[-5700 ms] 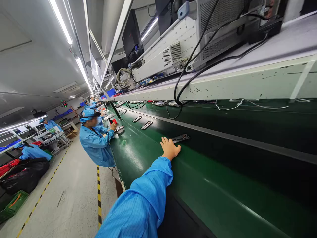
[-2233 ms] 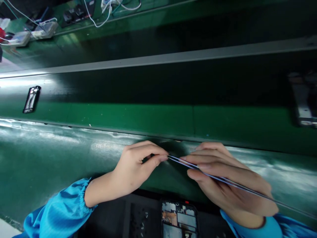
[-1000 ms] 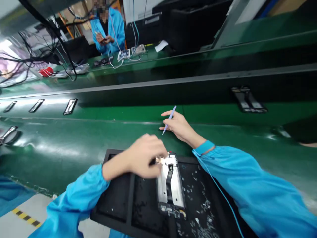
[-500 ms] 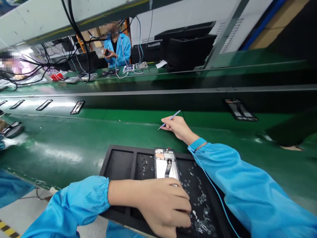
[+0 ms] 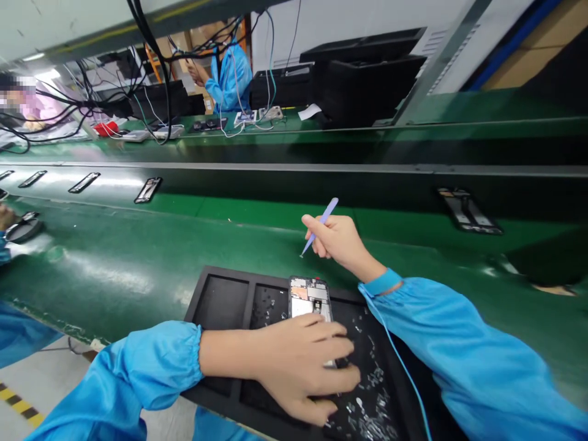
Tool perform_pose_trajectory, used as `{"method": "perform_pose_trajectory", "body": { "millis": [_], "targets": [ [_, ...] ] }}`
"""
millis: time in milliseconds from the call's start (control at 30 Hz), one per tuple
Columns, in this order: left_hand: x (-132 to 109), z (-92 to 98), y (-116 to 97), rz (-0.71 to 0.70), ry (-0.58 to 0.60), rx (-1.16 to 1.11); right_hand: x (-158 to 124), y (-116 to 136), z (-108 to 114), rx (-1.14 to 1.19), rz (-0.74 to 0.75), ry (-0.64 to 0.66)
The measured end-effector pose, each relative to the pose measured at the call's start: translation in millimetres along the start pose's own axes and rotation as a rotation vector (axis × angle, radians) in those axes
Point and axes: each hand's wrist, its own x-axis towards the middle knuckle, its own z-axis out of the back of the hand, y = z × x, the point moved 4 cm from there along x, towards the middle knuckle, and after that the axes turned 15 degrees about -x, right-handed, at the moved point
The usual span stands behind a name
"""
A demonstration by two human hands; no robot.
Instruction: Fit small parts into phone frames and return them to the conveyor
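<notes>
My right hand (image 5: 337, 240) pinches a pair of lilac tweezers (image 5: 323, 223) above the green bench, with the tip angled down to the left. A tiny light speck, too small to name, shows at that tip. Below it, an opened smartphone (image 5: 299, 294) with exposed inner parts and a flex cable lies on a black compartment tray (image 5: 226, 277). Palm down, my left hand (image 5: 305, 364) rests across the phone's lower half with fingers spread, hiding that part. Small clear and metallic bits (image 5: 374, 416) are scattered in the tray's right compartment, beside my left fingertips.
More opened phones (image 5: 147, 190) lie along the sunken strip behind the bench, with another phone (image 5: 469, 210) at right. A co-worker's hand (image 5: 6, 216) is by a round dark stand at far left. Black cables (image 5: 163, 67) hang overhead. A blue cord runs from my right cuff.
My left fingers have spread and slid farther up over the phone. The right hand has turned, showing the tweezers' broad side and bringing the tip lower. The view has shifted slightly.
</notes>
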Motion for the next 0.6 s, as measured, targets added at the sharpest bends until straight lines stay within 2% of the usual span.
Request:
{"method": "perform_pose_trajectory", "body": {
  "millis": [133, 233, 433, 600],
  "targets": [
    [-4, 3.0, 4, 0.135, 0.007, 0.144, -31, 17, -3, -0.226, 0.162, -0.056],
    [-6, 3.5, 7, 0.18, 0.031, 0.169, -44, 18, -4, -0.284, 0.261, -0.116],
    [-6, 5.1, 9, 0.185, 0.061, 0.124, -39, 14, -13, -0.229, 0.464, 0.025],
    [-5, 3.7, 10, 0.192, 0.071, 0.094, -40, 15, -16, -0.275, 0.565, 0.05]
  ]
}}
